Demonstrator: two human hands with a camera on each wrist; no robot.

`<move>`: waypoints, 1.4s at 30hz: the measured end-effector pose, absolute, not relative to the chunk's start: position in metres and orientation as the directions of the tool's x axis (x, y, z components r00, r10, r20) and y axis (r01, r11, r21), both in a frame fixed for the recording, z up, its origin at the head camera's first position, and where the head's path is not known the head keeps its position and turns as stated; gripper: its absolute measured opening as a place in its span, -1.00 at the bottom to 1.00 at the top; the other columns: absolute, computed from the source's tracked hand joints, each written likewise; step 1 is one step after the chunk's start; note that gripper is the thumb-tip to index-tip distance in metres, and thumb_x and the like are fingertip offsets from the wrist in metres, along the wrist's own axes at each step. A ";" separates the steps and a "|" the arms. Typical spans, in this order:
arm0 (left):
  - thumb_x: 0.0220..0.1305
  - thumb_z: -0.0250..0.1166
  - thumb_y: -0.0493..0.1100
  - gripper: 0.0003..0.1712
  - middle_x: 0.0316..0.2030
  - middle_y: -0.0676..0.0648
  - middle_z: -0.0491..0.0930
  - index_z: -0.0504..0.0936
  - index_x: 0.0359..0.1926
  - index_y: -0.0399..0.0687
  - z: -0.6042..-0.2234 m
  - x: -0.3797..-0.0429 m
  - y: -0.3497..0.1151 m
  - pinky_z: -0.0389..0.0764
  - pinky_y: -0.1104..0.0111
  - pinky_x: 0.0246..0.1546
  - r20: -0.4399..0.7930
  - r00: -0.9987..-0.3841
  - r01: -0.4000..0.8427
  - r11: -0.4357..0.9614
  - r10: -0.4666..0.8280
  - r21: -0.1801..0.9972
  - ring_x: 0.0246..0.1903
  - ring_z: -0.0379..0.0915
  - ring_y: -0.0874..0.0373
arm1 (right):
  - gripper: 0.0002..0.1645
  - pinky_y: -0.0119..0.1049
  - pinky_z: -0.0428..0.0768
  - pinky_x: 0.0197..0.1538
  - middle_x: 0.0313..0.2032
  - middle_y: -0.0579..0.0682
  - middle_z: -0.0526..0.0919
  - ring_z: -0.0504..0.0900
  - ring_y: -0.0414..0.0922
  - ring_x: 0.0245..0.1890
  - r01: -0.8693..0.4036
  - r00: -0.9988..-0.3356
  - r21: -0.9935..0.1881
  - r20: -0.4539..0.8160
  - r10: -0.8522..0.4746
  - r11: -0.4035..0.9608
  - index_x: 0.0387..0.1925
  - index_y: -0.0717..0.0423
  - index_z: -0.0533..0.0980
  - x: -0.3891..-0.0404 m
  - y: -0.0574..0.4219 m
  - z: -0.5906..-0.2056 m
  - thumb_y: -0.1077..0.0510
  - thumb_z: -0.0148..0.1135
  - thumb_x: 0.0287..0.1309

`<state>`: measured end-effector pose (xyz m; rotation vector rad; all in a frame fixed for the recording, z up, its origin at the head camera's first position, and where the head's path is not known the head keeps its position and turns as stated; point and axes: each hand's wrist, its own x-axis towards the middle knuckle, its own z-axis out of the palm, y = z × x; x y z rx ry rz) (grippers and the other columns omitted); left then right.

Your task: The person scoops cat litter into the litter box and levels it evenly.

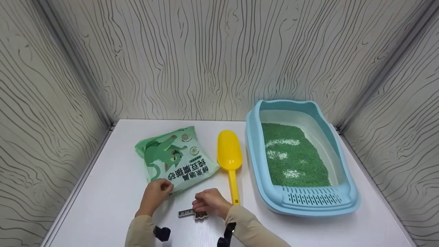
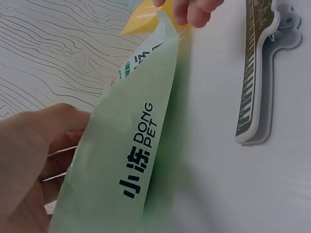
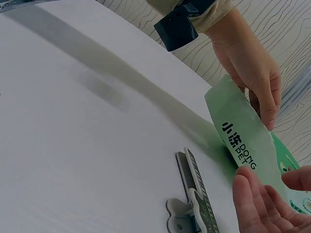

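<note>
A green cat litter bag (image 1: 185, 156) lies on the table, its near edge raised. At that edge's left end my left hand (image 1: 156, 193) pinches the plastic between thumb and fingers, as the right wrist view also shows. My right hand (image 1: 211, 202) hovers by the other end of the edge; its thumb and fingers stand apart with a gap between them (image 3: 262, 206). Below it lies a metal spring clip (image 1: 187, 213) with a piano-key pattern, partly covered by the right hand in the head view. The bag's printed flap (image 2: 126, 145) faces the left wrist camera.
A yellow scoop (image 1: 229, 151) lies right of the bag, its handle pointing toward me. Farther right stands a light blue litter tray (image 1: 255, 164) holding green litter pellets (image 1: 295, 157). Wood-patterned walls (image 1: 205, 58) enclose the white table (image 1: 99, 192) at the back and sides.
</note>
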<state>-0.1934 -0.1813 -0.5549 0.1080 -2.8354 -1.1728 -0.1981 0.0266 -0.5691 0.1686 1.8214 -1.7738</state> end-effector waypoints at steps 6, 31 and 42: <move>0.14 0.32 -0.23 -0.94 -0.47 -0.01 0.62 0.67 -0.42 -0.13 -0.556 -0.192 -0.180 0.44 0.44 -0.39 0.045 -0.996 -0.024 0.704 -0.078 0.710 -0.43 0.41 0.26 | -0.64 -0.25 0.72 -0.27 -0.50 0.04 0.70 0.69 -0.19 -0.52 0.477 -0.835 -0.875 -0.479 -0.272 0.077 -0.12 0.49 0.49 -0.205 0.016 -0.569 0.21 0.12 0.22; 0.02 0.43 -0.24 -0.89 -0.43 -0.01 0.61 0.64 -0.43 -0.10 -0.560 -0.183 -0.175 0.50 0.38 -0.30 0.032 -0.999 0.013 0.714 -0.013 0.700 -0.37 0.44 0.21 | -0.70 -0.29 0.71 -0.37 -0.44 0.13 0.76 0.71 -0.19 -0.55 0.497 -0.848 -0.861 -0.508 -0.154 0.105 -0.25 0.36 0.60 -0.214 -0.006 -0.583 0.16 0.11 0.23; 0.00 0.43 -0.26 -0.88 -0.43 -0.02 0.58 0.64 -0.41 -0.13 -0.561 -0.183 -0.172 0.45 0.40 -0.36 -0.006 -0.999 0.020 0.734 0.032 0.678 -0.39 0.41 0.21 | -0.75 -0.33 0.71 -0.35 -0.48 0.12 0.73 0.71 -0.20 -0.58 0.514 -0.848 -0.857 -0.515 -0.128 0.043 -0.20 0.44 0.51 -0.225 0.010 -0.589 0.31 0.10 0.12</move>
